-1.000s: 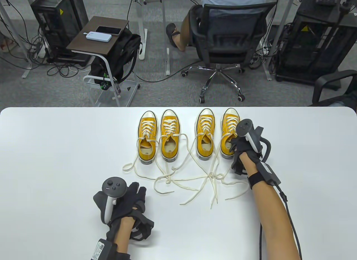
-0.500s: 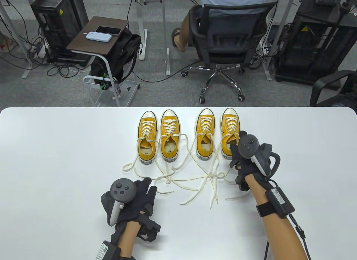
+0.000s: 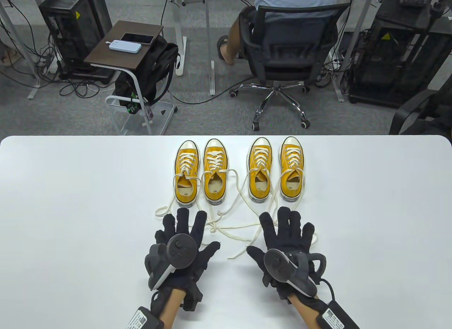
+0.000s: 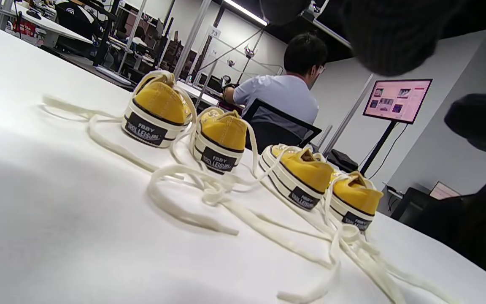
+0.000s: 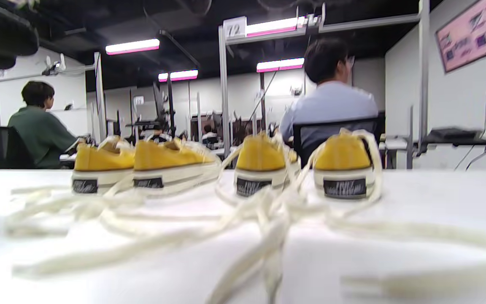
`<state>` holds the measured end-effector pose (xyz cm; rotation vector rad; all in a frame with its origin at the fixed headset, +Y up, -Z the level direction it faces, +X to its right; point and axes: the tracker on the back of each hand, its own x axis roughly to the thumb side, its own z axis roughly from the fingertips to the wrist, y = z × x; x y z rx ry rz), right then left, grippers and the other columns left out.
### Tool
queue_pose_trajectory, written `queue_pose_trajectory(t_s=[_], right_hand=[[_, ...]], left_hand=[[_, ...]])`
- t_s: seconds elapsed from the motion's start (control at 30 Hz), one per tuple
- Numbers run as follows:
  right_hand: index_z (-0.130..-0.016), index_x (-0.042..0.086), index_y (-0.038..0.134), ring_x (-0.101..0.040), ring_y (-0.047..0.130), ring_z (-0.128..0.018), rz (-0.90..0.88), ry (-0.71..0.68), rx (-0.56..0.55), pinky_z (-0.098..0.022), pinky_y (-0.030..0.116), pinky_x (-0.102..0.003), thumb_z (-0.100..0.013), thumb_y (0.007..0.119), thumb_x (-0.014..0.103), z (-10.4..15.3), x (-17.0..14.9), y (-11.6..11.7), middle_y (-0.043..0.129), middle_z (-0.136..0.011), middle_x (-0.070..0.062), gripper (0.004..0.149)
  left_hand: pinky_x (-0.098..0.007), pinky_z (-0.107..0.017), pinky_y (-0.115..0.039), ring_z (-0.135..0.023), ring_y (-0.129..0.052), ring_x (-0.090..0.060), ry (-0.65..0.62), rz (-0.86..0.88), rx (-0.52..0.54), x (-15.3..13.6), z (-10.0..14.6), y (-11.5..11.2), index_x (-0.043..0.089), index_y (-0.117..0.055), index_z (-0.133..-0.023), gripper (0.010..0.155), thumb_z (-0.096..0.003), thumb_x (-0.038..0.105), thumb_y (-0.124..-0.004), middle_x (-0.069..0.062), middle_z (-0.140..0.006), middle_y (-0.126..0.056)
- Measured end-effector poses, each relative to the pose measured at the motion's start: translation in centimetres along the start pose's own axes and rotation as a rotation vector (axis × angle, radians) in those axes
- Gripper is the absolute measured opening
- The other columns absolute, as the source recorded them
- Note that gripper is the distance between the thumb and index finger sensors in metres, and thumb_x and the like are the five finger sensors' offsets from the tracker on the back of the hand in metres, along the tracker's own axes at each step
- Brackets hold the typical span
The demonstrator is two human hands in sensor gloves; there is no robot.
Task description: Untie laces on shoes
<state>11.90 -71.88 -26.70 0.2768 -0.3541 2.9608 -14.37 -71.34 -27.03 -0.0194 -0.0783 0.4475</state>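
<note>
**Both hands flat over the knots: pick a free end, don't grab the tangle**

Four yellow shoes (image 3: 187,173) (image 3: 215,171) (image 3: 260,170) (image 3: 292,168) sit in a row at the far-middle of the table (image 3: 70,201), toes away from the person, heels w/ black labels facing the wrists. Their cream laces (image 3: 233,224) trail toward the near edge & meet in two knots, one per pair; left knot (image 4: 213,195) shows in the left wrist view, right one is under the glove in the table view.

Left hand (image 3: 183,239) & right hand (image 3: 286,237) lie spread above the laces, fingers straight, holding nothing; can't tell if they press down.

To do it well, I'd say: trace a loose tip back to its knot, pinch just that strand, pull along its length while the other hand pins the knot. Yanking loops would prob tighten it or drag the shoes out of line.
</note>
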Motion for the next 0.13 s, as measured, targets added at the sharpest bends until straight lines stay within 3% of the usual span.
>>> queue_pose_trajectory(t_s=[0.13], right_hand=[[-0.110, 0.028, 0.029, -0.055, 0.023, -0.107, -0.030, -0.001, 0.033, -0.067, 0.019, -0.081, -0.038, 0.051, 0.075, 0.03, -0.35, 0.32, 0.019, -0.117, -0.027, 0.089]], left_hand=[[-0.078, -0.072, -0.022, -0.111, -0.011, -0.052, 0.011, 0.006, -0.018, -0.05, -0.05, -0.34, 0.043, -0.025, -0.118, 0.086, -0.0466, 0.076, -0.060, -0.009, -0.124, -0.008]])
